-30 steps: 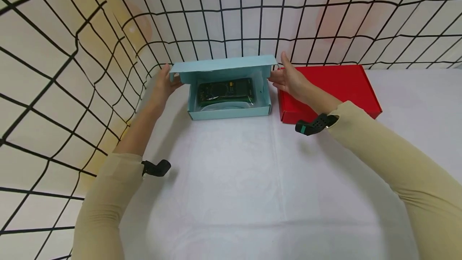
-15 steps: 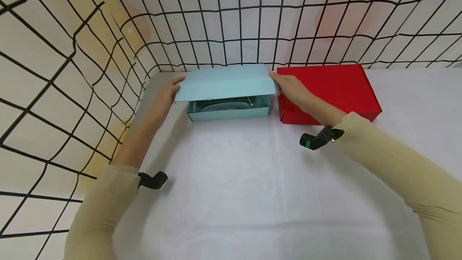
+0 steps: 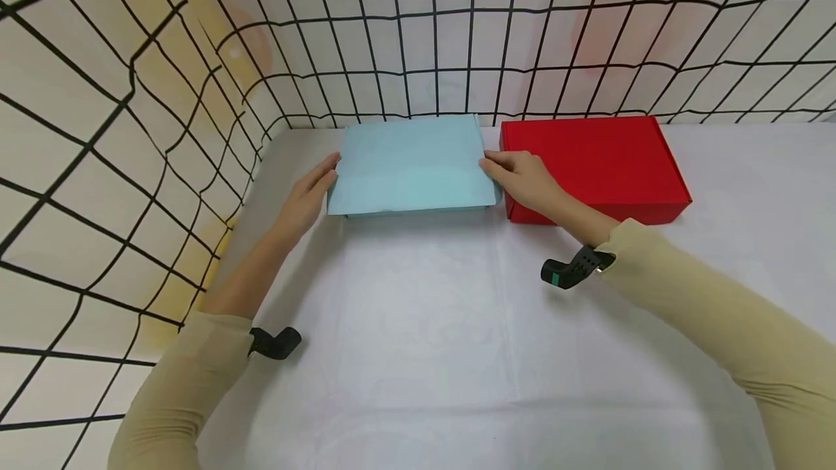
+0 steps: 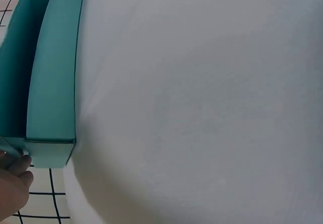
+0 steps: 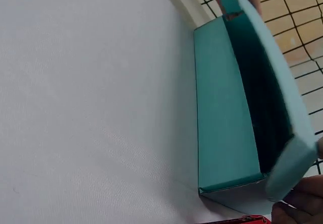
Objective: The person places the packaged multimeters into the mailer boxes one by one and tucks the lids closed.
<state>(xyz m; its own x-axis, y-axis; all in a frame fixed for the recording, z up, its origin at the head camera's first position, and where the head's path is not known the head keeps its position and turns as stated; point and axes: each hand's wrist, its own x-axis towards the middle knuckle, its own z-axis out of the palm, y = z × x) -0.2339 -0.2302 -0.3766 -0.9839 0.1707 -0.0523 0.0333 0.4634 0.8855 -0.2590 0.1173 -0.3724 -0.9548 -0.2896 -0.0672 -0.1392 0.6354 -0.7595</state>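
Observation:
A light blue cardboard box [image 3: 413, 165] lies near the back wall, its lid lowered over the front. Both wrist views show a dark gap between the lid [image 5: 272, 57] and the front wall [image 5: 222, 108]. My left hand [image 3: 307, 201] holds the lid's left edge, fingertips along its side. On the opposite edge, my right hand [image 3: 525, 178] pinches the lid between thumb and fingers. In the right wrist view, the right fingers [image 5: 303, 204] are by the lid's side flap. The contents are hidden under the lid.
A closed red box [image 3: 601, 162] sits just right of the blue one. Black wire grid [image 3: 437, 42] stands behind the boxes and along the left side. White cloth [image 3: 418, 325] covers the table.
The lid has swung forward and down from raised to nearly level, covering the dark packaged item inside. Both hands have moved toward me with its edges. The red box has stayed put.

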